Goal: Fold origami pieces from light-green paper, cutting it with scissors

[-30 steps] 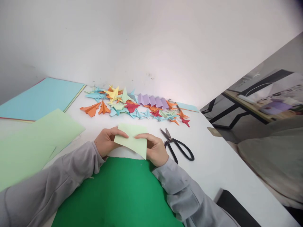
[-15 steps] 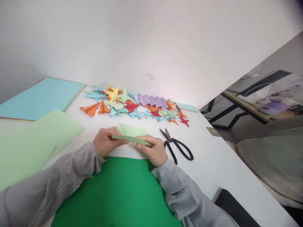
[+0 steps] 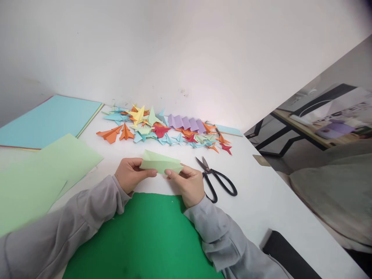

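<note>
A small light green sheet of paper, folded with one flap towards me, is held in the air just beyond the green mat. My left hand pinches its left end, thumb on the near flap. At the right end my right hand grips it the same way, the thumb pressing near the lower edge. Both hands are closed, and some fingers are hidden behind the paper. Black-handled scissors lie on the white table right of my right hand, their blades spread.
Large light green sheets lie on the left, with a stack topped in light blue paper behind. Along the wall runs a pile of folded paper planes beside a pleated purple paper. A black object sits at the lower right.
The folded flap has tipped so that more of its face shows towards me. My right thumb has shifted slightly left and up along the paper. Both hands keep their hold.
</note>
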Demonstrator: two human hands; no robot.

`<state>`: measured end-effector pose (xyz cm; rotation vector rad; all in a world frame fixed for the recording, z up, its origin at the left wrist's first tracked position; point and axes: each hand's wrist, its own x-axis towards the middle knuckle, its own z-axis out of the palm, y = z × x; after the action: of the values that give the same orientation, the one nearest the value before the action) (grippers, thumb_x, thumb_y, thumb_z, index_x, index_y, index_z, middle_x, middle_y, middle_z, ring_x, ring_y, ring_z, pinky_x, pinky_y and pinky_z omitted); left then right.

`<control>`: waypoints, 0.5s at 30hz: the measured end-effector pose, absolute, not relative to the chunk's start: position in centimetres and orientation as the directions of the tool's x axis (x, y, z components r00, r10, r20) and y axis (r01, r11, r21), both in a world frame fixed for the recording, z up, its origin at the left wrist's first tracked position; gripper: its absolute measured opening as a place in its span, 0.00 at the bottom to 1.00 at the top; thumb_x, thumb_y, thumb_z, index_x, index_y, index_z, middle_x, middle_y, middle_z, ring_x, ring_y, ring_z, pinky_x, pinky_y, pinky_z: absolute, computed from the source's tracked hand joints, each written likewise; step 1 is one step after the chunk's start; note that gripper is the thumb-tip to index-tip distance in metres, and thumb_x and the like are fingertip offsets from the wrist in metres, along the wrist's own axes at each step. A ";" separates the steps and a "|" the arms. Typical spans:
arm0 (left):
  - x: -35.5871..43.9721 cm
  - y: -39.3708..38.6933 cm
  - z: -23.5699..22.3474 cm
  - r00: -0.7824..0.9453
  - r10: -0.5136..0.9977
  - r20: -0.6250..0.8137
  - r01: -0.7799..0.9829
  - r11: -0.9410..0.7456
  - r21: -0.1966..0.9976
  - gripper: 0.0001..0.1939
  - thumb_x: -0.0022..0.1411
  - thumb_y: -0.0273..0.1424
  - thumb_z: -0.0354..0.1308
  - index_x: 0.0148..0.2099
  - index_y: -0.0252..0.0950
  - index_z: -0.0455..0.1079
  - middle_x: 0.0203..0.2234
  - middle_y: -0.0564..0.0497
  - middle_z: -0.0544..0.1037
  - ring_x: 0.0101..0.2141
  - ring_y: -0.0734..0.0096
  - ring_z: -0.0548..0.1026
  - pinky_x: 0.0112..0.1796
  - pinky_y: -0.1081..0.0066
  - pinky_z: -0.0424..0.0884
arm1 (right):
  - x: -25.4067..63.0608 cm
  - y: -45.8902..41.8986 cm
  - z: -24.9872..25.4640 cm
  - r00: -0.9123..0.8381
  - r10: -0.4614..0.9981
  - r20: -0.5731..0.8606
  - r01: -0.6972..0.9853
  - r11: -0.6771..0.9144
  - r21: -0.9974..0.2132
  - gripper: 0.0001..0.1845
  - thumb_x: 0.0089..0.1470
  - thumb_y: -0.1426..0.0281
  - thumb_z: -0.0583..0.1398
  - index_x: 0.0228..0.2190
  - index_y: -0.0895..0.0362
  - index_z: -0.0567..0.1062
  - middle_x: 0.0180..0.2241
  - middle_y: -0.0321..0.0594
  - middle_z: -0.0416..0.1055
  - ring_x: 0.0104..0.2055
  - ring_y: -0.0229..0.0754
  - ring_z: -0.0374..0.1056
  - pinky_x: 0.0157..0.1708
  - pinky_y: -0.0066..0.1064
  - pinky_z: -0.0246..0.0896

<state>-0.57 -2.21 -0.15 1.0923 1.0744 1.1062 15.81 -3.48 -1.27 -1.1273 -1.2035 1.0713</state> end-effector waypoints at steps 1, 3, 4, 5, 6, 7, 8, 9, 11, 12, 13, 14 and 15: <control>-0.6 -2.2 -0.2 0.154 0.982 -0.107 -0.157 0.131 0.979 0.13 0.35 0.30 0.68 0.29 0.33 0.76 0.26 0.49 0.79 0.29 0.65 0.76 0.34 0.67 0.73 | 15.8 -3.5 -1.2 0.054 0.989 0.141 -0.034 0.143 -0.989 0.05 0.37 0.68 0.66 0.19 0.56 0.77 0.23 0.36 0.73 0.24 0.36 0.64 0.26 0.29 0.59; -0.6 -2.2 -0.2 0.200 0.976 -0.091 -0.178 0.128 0.976 0.11 0.37 0.30 0.67 0.28 0.33 0.77 0.25 0.49 0.79 0.31 0.64 0.76 0.36 0.66 0.73 | 15.7 -3.5 -1.0 -0.004 0.989 0.151 -0.055 0.150 -0.987 0.06 0.36 0.69 0.66 0.23 0.55 0.78 0.27 0.37 0.74 0.29 0.38 0.66 0.30 0.30 0.61; -0.6 -2.2 -0.3 0.209 0.975 -0.075 -0.160 0.110 0.981 0.10 0.38 0.30 0.67 0.27 0.33 0.77 0.25 0.49 0.79 0.31 0.64 0.76 0.36 0.66 0.73 | 15.7 -3.5 -0.9 -0.039 0.988 0.152 -0.055 0.149 -0.987 0.07 0.36 0.69 0.66 0.24 0.54 0.79 0.28 0.37 0.74 0.30 0.39 0.67 0.32 0.31 0.61; -0.7 -2.2 -0.3 0.211 0.976 -0.060 -0.130 0.089 0.988 0.09 0.38 0.30 0.67 0.27 0.33 0.77 0.24 0.49 0.79 0.31 0.64 0.76 0.35 0.66 0.73 | 15.7 -3.5 -0.9 -0.071 0.986 0.150 -0.046 0.147 -0.988 0.07 0.37 0.68 0.66 0.25 0.54 0.79 0.29 0.38 0.74 0.31 0.40 0.67 0.33 0.32 0.61; -0.7 -2.2 -0.3 0.208 0.977 -0.049 -0.093 0.070 0.993 0.09 0.37 0.29 0.67 0.26 0.33 0.77 0.24 0.49 0.79 0.30 0.63 0.76 0.35 0.66 0.73 | 15.7 -3.5 -0.9 -0.094 0.985 0.146 -0.033 0.143 -0.989 0.06 0.37 0.68 0.66 0.24 0.54 0.79 0.28 0.38 0.74 0.31 0.40 0.67 0.33 0.32 0.61; -0.8 -2.2 -0.3 0.204 0.978 -0.049 -0.064 0.063 0.996 0.09 0.37 0.29 0.68 0.25 0.33 0.76 0.23 0.49 0.79 0.29 0.63 0.76 0.35 0.66 0.74 | 15.8 -3.5 -0.9 -0.104 0.985 0.139 -0.026 0.137 -0.990 0.05 0.37 0.67 0.66 0.23 0.54 0.79 0.27 0.38 0.74 0.31 0.40 0.67 0.33 0.32 0.61; -0.8 -2.3 -0.2 0.200 0.978 -0.058 -0.052 0.070 0.996 0.09 0.36 0.29 0.68 0.25 0.33 0.76 0.23 0.49 0.79 0.29 0.63 0.76 0.34 0.65 0.74 | 15.8 -3.5 -1.0 -0.102 0.987 0.127 -0.025 0.125 -0.992 0.05 0.37 0.67 0.66 0.21 0.55 0.79 0.25 0.38 0.74 0.29 0.40 0.66 0.32 0.32 0.61; -0.7 -2.3 -0.2 0.196 0.978 -0.074 -0.062 0.088 0.994 0.10 0.36 0.29 0.68 0.26 0.33 0.77 0.23 0.49 0.79 0.29 0.63 0.76 0.35 0.65 0.74 | 15.9 -3.5 -1.1 -0.091 0.990 0.110 -0.027 0.108 -0.994 0.05 0.38 0.66 0.66 0.20 0.55 0.78 0.23 0.37 0.73 0.28 0.39 0.66 0.30 0.32 0.60; -0.6 -2.4 -0.1 0.190 0.976 -0.109 -0.118 0.133 0.984 0.12 0.36 0.30 0.68 0.28 0.33 0.77 0.24 0.49 0.79 0.31 0.63 0.76 0.36 0.65 0.75 | 16.0 -3.4 -1.3 -0.049 0.996 0.071 -0.024 0.069 -0.997 0.07 0.37 0.65 0.66 0.17 0.56 0.77 0.21 0.36 0.72 0.25 0.37 0.64 0.27 0.30 0.58; -0.5 -2.5 0.0 0.183 0.975 -0.127 -0.147 0.154 0.977 0.12 0.36 0.30 0.68 0.29 0.33 0.77 0.25 0.50 0.79 0.31 0.63 0.76 0.36 0.65 0.75 | 16.0 -3.4 -1.4 -0.026 0.998 0.057 -0.019 0.056 -0.998 0.09 0.37 0.65 0.66 0.15 0.56 0.76 0.20 0.36 0.72 0.24 0.36 0.63 0.25 0.29 0.57; -0.4 -2.5 0.1 0.169 0.975 -0.141 -0.168 0.170 0.971 0.13 0.36 0.30 0.68 0.29 0.33 0.77 0.25 0.50 0.79 0.31 0.64 0.76 0.36 0.65 0.76 | 16.0 -3.4 -1.4 -0.005 0.999 0.048 -0.012 0.048 -0.999 0.09 0.37 0.65 0.66 0.14 0.57 0.76 0.20 0.36 0.71 0.23 0.36 0.63 0.24 0.29 0.56; -0.3 -2.6 0.2 0.150 0.977 -0.153 -0.177 0.178 0.968 0.13 0.35 0.29 0.69 0.29 0.33 0.77 0.25 0.50 0.79 0.30 0.65 0.76 0.35 0.65 0.76 | 16.0 -3.3 -1.4 0.013 0.999 0.041 -0.008 0.041 -0.999 0.10 0.36 0.65 0.66 0.14 0.57 0.75 0.20 0.35 0.71 0.22 0.35 0.62 0.24 0.28 0.55; -0.3 -2.6 0.3 0.128 0.978 -0.162 -0.175 0.183 0.967 0.13 0.34 0.28 0.69 0.28 0.33 0.77 0.25 0.50 0.79 0.29 0.66 0.76 0.35 0.66 0.77 | 16.0 -3.3 -1.4 0.028 0.999 0.033 -0.011 0.033 -0.999 0.10 0.36 0.65 0.66 0.14 0.57 0.76 0.19 0.35 0.71 0.22 0.35 0.62 0.23 0.28 0.54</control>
<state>-0.25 -2.60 0.30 0.9981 1.0692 1.0835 15.97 -3.34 -1.44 -1.1895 -1.1957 1.1698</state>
